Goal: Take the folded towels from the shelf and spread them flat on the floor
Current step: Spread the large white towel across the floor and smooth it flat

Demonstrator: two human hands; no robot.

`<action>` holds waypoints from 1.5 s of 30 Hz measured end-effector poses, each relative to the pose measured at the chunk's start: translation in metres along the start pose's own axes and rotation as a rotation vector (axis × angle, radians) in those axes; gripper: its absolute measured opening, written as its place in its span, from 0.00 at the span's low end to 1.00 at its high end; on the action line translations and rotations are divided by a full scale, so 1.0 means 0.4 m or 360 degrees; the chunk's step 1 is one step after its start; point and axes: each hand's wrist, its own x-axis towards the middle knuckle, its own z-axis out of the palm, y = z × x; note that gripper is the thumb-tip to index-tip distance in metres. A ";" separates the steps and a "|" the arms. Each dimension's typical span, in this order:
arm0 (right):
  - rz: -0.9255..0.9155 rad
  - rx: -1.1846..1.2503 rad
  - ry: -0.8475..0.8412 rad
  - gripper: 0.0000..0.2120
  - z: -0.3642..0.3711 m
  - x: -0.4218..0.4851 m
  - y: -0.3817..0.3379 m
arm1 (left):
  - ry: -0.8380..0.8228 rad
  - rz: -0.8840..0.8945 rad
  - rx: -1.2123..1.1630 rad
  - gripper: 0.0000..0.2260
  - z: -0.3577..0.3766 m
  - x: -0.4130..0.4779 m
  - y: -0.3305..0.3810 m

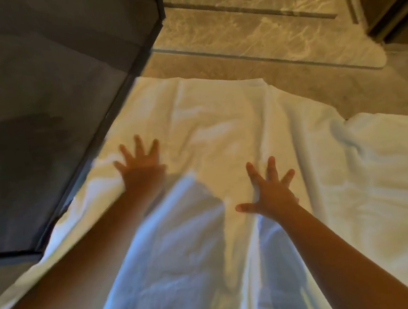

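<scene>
Though already opened out on the floor (250,55), nowhere near flat yet, this white towel (219,117): long ridges running lengthwise under and between the hands. Left hand (140,161) and right hand (271,192) both splayed wide, palms down on the cloth, gripping nothing. Could easily go wrong by shoving forward too hard, which would probably just bunch up the far edge or jam the left side tighter against the dark panel (38,97). Might also drag the second towel (390,171) on the right out of place, since touching or overlapping along that edge, can't tell which. Hard to make out otherwise: near end cut off at the bottom, left arm pretty blurry, no shelf or leftover folded towels anywhere in view, so no clue how many to go.
</scene>
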 end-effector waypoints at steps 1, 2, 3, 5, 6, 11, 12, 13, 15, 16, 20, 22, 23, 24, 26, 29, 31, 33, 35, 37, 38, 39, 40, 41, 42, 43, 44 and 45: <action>-0.0059 0.0028 0.0009 0.50 -0.006 -0.004 0.007 | 0.0069 0.0148 -0.0045 0.28 0.013 -0.051 0.046; -0.0134 0.0125 0.0033 0.48 -0.014 -0.012 0.016 | 0.0067 0.0310 -0.0103 0.29 0.031 -0.104 0.093; -0.0206 0.0283 0.0073 0.46 -0.026 -0.026 0.030 | 0.0010 0.0448 -0.0164 0.29 0.050 -0.155 0.139; -0.0315 0.0504 0.0196 0.43 -0.045 -0.073 0.075 | -0.0155 0.0611 -0.0246 0.30 0.087 -0.232 0.226; -0.0334 0.0476 0.0259 0.42 -0.050 -0.103 0.107 | -0.0222 0.0666 -0.0250 0.30 0.103 -0.257 0.265; 0.0042 0.0154 0.0315 0.39 -0.073 -0.207 0.330 | -0.0339 0.0820 -0.0062 0.34 0.149 -0.286 0.438; 0.0132 0.0142 0.0269 0.39 -0.082 -0.214 0.373 | -0.0352 0.0829 0.0008 0.36 0.155 -0.280 0.473; 0.0205 0.0127 0.0206 0.40 -0.087 -0.218 0.416 | -0.0370 0.0833 0.0075 0.38 0.161 -0.273 0.509; 0.0318 0.0149 0.0071 0.42 -0.083 -0.224 0.484 | -0.0435 0.0794 0.0150 0.43 0.170 -0.255 0.573; 0.0348 0.0143 0.0002 0.43 -0.073 -0.227 0.507 | -0.0470 0.0753 0.0154 0.47 0.174 -0.246 0.599; 0.0249 -0.0048 -0.0069 0.47 -0.016 -0.230 0.567 | -0.0557 0.0581 0.0155 0.57 0.194 -0.213 0.659; 0.0238 0.0048 -0.0046 0.49 -0.012 -0.221 0.591 | -0.0600 0.0504 0.0148 0.61 0.202 -0.203 0.669; 0.0245 0.0083 -0.0047 0.50 -0.019 -0.213 0.605 | -0.0619 0.0479 0.0146 0.62 0.202 -0.200 0.673; 0.0255 0.0084 -0.0046 0.51 -0.028 -0.205 0.618 | -0.0635 0.0462 0.0145 0.64 0.199 -0.196 0.679; 0.0247 -0.0015 -0.0017 0.49 -0.051 -0.186 0.647 | -0.0668 0.0415 0.0140 0.65 0.191 -0.186 0.696; 0.0219 -0.0221 -0.0024 0.49 -0.086 -0.171 0.670 | -0.0732 0.0330 0.0127 0.67 0.176 -0.170 0.720; 0.0203 -0.0273 -0.0095 0.46 -0.113 -0.168 0.669 | -0.0764 0.0305 0.0137 0.68 0.172 -0.162 0.730; 0.0188 -0.0190 0.0115 0.38 -0.149 -0.162 0.660 | -0.0802 0.0292 0.0151 0.69 0.172 -0.155 0.733; 0.0129 -0.0105 0.0530 0.31 -0.195 -0.144 0.651 | -0.0838 0.0273 0.0167 0.69 0.171 -0.149 0.735; 0.0082 -0.0066 0.0705 0.29 -0.238 -0.098 0.653 | -0.0859 0.0259 0.0168 0.69 0.169 -0.146 0.737; 0.0088 -0.0037 0.0679 0.29 -0.256 -0.067 0.659 | -0.0865 0.0255 0.0161 0.69 0.169 -0.146 0.738; 0.0103 -0.0001 0.0608 0.29 -0.270 -0.033 0.666 | -0.0870 0.0253 0.0157 0.69 0.169 -0.147 0.739; 0.0120 0.0023 0.0504 0.30 -0.280 0.003 0.673 | -0.0876 0.0249 0.0155 0.69 0.170 -0.146 0.739; 0.0141 0.0027 0.0382 0.30 -0.284 0.037 0.680 | -0.0887 0.0240 0.0147 0.69 0.170 -0.144 0.738; 0.0164 0.0026 0.0268 0.31 -0.285 0.066 0.686 | -0.0898 0.0227 0.0133 0.69 0.172 -0.143 0.738; 0.0194 0.0057 0.0186 0.32 -0.282 0.090 0.692 | -0.0902 0.0216 0.0120 0.69 0.174 -0.141 0.738; 0.0230 0.0129 0.0147 0.32 -0.282 0.109 0.697 | -0.0898 0.0216 0.0116 0.69 0.176 -0.141 0.739; 0.0265 0.0215 0.0140 0.32 -0.284 0.125 0.703 | -0.0890 0.0221 0.0122 0.69 0.178 -0.140 0.738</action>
